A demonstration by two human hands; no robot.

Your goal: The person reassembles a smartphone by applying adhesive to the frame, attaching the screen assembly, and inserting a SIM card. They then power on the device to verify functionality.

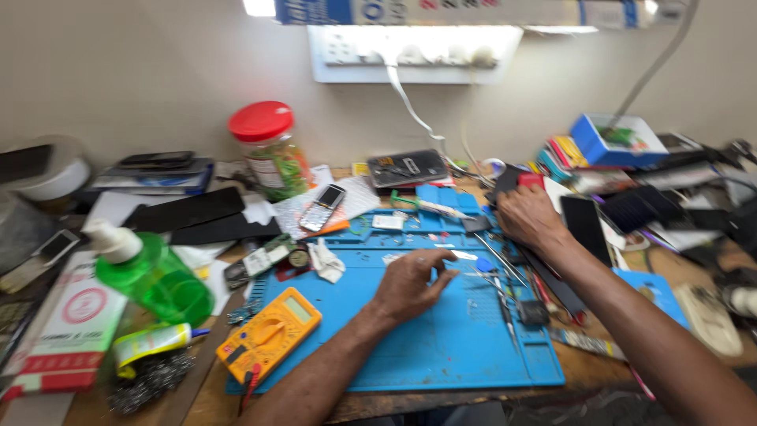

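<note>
Here the left hand (406, 285) rests loosely curled and empty on the blue mat (441, 347), while the right hand (530, 217) reaches beyond it, fingers closing over small parts, grip unclear, tweezers (505, 304) between them.

We cannot tell what the hands, the left hand (408, 284) and the right hand (530, 217), pinch; the clutter at right blurs, and the lower frame edge cuts the table (599, 364).

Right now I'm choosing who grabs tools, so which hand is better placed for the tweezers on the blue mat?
Probably the left hand. It rests on the blue mat close beside the tweezers, fingers curled and seemingly free. The right hand is farther back at the mat's rear edge, among the clutter there.
</note>
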